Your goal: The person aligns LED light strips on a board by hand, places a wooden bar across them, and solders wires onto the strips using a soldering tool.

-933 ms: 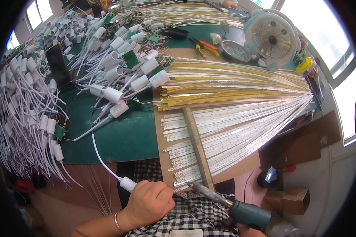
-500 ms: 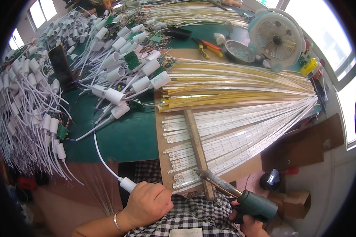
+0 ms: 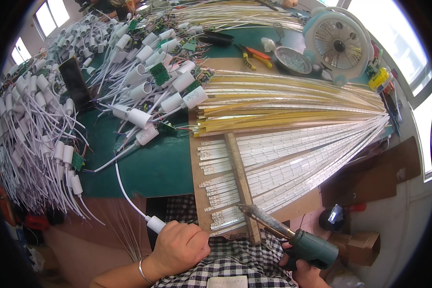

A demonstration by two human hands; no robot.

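Note:
My left hand (image 3: 183, 247) is closed around a white cylindrical end cap (image 3: 155, 224), whose white cable (image 3: 125, 192) curves up onto the table. At the lower right, my right hand (image 3: 300, 271) grips a dark green soldering gun (image 3: 314, 249). Its long tip points up and left, over the lower end of a wooden bar (image 3: 240, 182). That bar lies across a fan of white LED strips (image 3: 283, 168), their left ends near my left hand. Between both hands spreads a black-and-white checked cloth (image 3: 230, 254).
Many white caps with cables and green circuit boards (image 3: 159, 74) crowd the left of the green table (image 3: 153, 170). Yellow-backed strips (image 3: 273, 105) lie beyond the white ones. Pliers (image 3: 257, 55), a metal bowl (image 3: 293, 61) and a fan (image 3: 338, 45) stand farther back right.
The view has shifted very slightly. Both hands keep their holds and places, the left on the end cap, the right on the soldering gun.

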